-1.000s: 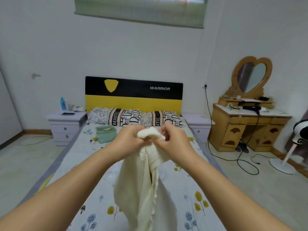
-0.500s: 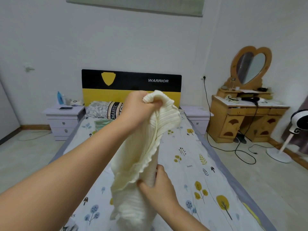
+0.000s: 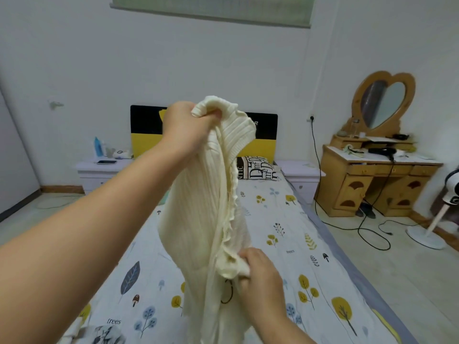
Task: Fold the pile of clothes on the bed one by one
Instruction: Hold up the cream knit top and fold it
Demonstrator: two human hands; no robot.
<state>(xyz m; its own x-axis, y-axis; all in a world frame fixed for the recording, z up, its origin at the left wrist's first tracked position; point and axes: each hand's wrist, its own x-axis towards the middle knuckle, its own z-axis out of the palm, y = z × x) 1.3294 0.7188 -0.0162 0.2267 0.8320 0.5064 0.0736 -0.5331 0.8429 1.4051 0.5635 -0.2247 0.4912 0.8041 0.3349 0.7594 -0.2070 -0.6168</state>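
A cream ribbed knit garment [image 3: 198, 214] hangs in the air above the bed [image 3: 285, 244]. My left hand [image 3: 188, 127] is raised in front of the headboard and grips the garment's top edge in a fist. My right hand [image 3: 260, 276] is lower, near the middle of the view, and pinches a bunched part of the frilled edge. The garment's lower end drops out of sight at the bottom of the view. A corner of another patterned cloth [image 3: 104, 332] shows at the bottom left.
The bed has a white sheet printed with trees and a black and yellow headboard [image 3: 263, 130]. A patterned pillow [image 3: 258, 167] lies at its head. White nightstands flank it. A wooden dressing table [image 3: 377, 177], floor cables [image 3: 372, 232] and a standing fan [image 3: 437, 219] are to the right.
Both hands held the garment's top together a second ago. My left hand has risen with the top edge, and my right hand has slid down to the frilled edge lower on the garment.
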